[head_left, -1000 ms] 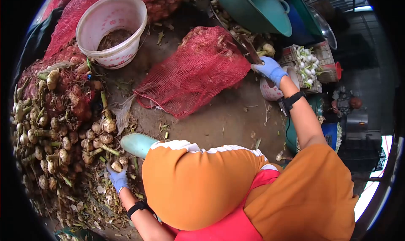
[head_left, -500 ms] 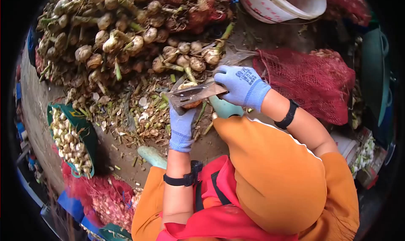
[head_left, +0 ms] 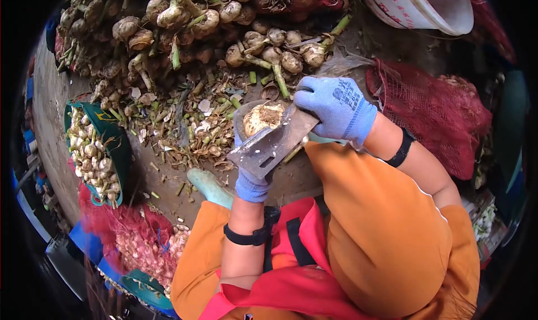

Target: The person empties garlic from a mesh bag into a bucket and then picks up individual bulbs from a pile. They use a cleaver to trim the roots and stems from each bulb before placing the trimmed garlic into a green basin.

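My gloved right hand (head_left: 338,108) is closed on the end of a flat metal blade (head_left: 274,143) with a slot in it. The blade slants down to the left across my left hand (head_left: 250,180). A garlic bulb (head_left: 262,118), root side up, rests in the gloved left hand, against the blade's upper edge. Most of the left fingers are hidden beneath the bulb and blade. Just above lie several bulbs with stems (head_left: 274,54), next to the large garlic heap (head_left: 168,17).
Stem cuttings and peel (head_left: 207,124) litter the ground. A green basket of bulbs (head_left: 115,157) stands left, above a red net sack (head_left: 134,236). Another red net sack (head_left: 437,112) lies right, below a white bucket (head_left: 403,9). Boot toe (head_left: 207,185) near the left wrist.
The view has shifted. The blade has tilted more steeply, its left end lower, and the bulb that it mostly covered now shows above it.
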`<state>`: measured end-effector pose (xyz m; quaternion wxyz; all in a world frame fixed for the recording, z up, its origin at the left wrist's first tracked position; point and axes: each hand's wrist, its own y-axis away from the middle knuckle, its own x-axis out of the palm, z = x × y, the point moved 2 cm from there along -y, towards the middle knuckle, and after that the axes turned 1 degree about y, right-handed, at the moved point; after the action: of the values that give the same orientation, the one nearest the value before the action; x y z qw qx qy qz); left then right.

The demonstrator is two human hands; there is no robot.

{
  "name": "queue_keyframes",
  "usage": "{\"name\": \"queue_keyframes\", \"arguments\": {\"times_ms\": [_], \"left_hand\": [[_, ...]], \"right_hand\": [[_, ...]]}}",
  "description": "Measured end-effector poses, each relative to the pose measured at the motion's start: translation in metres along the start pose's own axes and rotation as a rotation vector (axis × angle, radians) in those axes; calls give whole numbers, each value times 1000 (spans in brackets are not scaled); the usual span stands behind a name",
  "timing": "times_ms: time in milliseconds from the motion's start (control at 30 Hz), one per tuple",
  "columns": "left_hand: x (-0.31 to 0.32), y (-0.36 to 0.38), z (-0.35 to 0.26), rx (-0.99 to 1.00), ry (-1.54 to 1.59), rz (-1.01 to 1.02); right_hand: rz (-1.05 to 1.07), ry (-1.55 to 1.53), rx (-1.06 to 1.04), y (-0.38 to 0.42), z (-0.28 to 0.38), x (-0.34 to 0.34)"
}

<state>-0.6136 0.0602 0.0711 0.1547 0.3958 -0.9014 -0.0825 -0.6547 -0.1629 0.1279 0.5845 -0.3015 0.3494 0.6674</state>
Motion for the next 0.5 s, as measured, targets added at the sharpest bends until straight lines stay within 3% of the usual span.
{"name": "queue_keyframes", "arguments": {"times_ms": [67, 100, 133, 200, 267, 300, 333, 367, 400, 433, 500], "left_hand": [[4, -4, -9, -170, 98, -9], [-22, 1, 29, 36, -554, 40], [-13, -5, 10, 38, -555, 36], [13, -9, -38, -215, 478, -111], [40, -9, -81, -197, 128, 123], [41, -18, -81, -52, -6, 55], [41, -28, -78, 77, -140, 4], [31, -37, -53, 106, -183, -60], [21, -51, -58, 443, -1046, 1], [20, -48, -39, 265, -588, -41], [11, -43, -15, -96, 167, -82]], "right_hand": [[-23, 17, 24, -5, -7, 8], [-73, -33, 17, -7, -10, 17], [-73, -34, 12, -10, -16, 26], [-37, 22, 274, -20, -41, 41], [184, -274, 674, -18, -99, 44], [124, -735, 789, -14, -87, 39], [128, -741, 777, -15, -77, 50], [134, -949, 666, -20, -70, 64], [140, -1143, 539, -28, -62, 69], [25, -1367, 505, -30, -40, 66], [58, -1119, 413, -33, -23, 50]]}}
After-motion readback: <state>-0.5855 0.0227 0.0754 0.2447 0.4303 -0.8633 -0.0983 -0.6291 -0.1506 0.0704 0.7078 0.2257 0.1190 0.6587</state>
